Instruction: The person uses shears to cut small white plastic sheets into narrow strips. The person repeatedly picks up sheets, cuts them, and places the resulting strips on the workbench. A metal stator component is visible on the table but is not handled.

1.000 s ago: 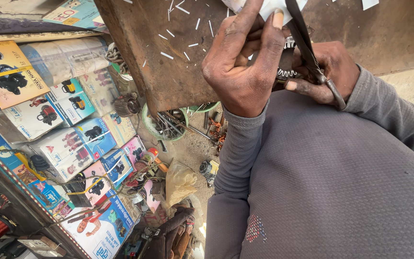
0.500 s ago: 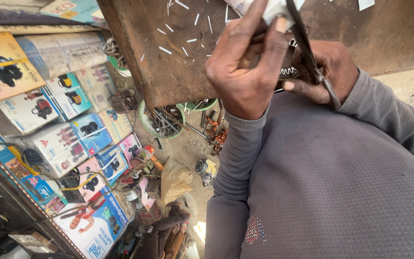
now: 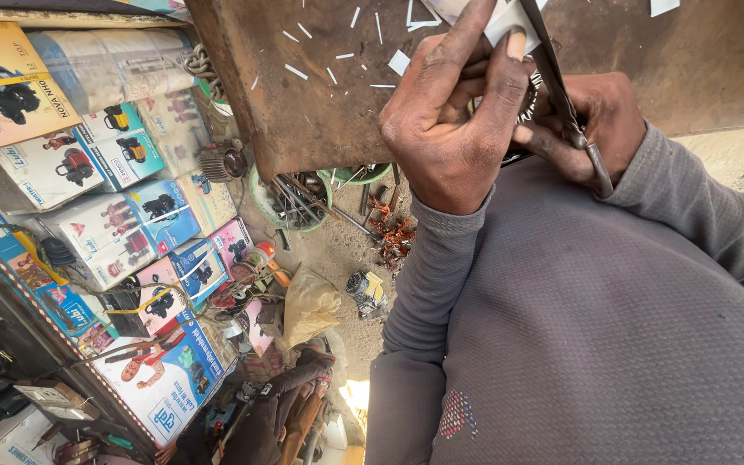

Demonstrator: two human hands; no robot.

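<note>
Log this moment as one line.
left hand: pinching white paper piece | right hand: gripping scissors at paper | surface: rusty metal table, white paper slivers scattered

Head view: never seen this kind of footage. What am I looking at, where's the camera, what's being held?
There is no machine here: a person works with two bare hands, and the single camera sits on their head and looks down, so the grey sleeves and grey top at the bottom are their own.

The left hand pinches a piece of white paper between thumb and fingers. The right hand grips a pair of dark scissors, blades pointing up into the paper. Between the hands sits a round toothed metal part, mostly hidden, so I cannot tell what it is.

Under the hands is a rusty metal surface strewn with thin white paper slivers.

Below and to the left, on the ground, stand stacked colourful product boxes, a green bowl of metal rods, and scattered small parts.
</note>
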